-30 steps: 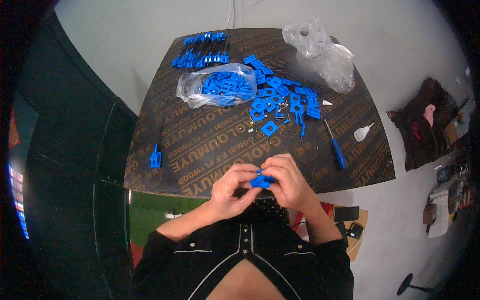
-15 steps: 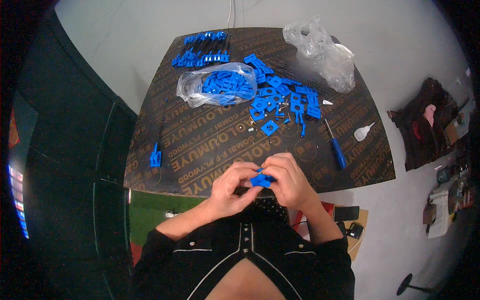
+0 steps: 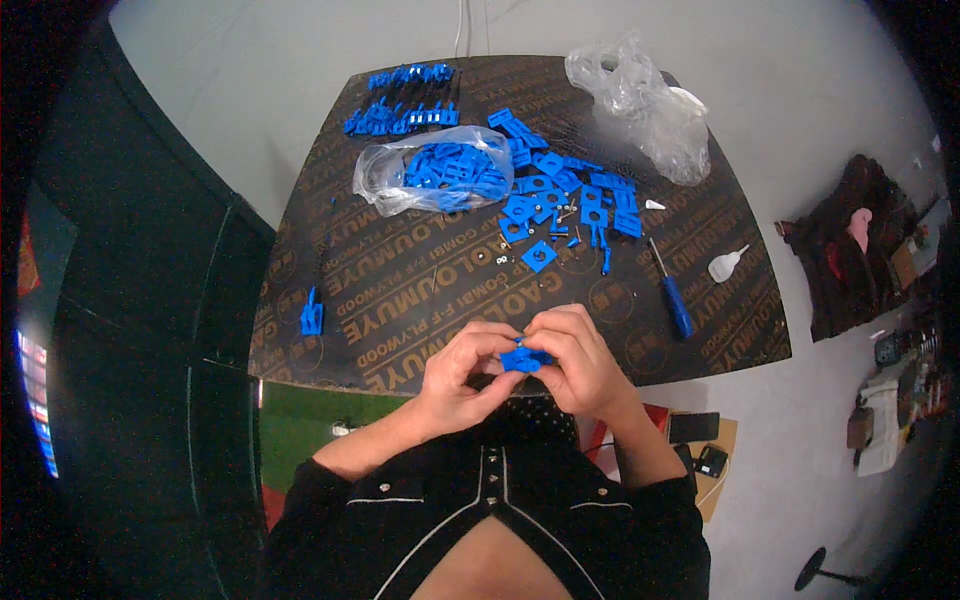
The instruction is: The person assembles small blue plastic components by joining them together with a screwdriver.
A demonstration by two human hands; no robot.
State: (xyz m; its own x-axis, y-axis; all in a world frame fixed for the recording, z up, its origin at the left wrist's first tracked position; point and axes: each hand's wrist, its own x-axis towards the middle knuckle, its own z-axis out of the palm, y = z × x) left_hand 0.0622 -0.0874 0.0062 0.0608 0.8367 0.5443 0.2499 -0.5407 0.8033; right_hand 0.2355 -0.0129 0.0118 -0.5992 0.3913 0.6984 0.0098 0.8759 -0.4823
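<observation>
- Two hands, left hand [image 3: 466,374] and right hand [image 3: 580,364]: I see their fingers [image 3: 486,331] pinched, almost closed, on one blue piece [image 3: 521,361] at the desk's [image 3: 400,300] near edge.
- Far left: one open clear bag [image 3: 379,186] of blue parts [image 3: 455,168], too overlapped for me to count.
- Far right: one crumpled clear bag [image 3: 650,118].
- Right: one screwdriver [image 3: 677,308], one white bottle [image 3: 728,265].
- Near left: one blue bracket [image 3: 312,319].

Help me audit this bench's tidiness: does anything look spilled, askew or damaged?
Mildly: loose blue parts sprawl right of the clear bag, tiny hardware scattered around them, which looks untidy against the lined-up blue assemblies at the back left. It may just be a working layout; no damage is visible.
</observation>
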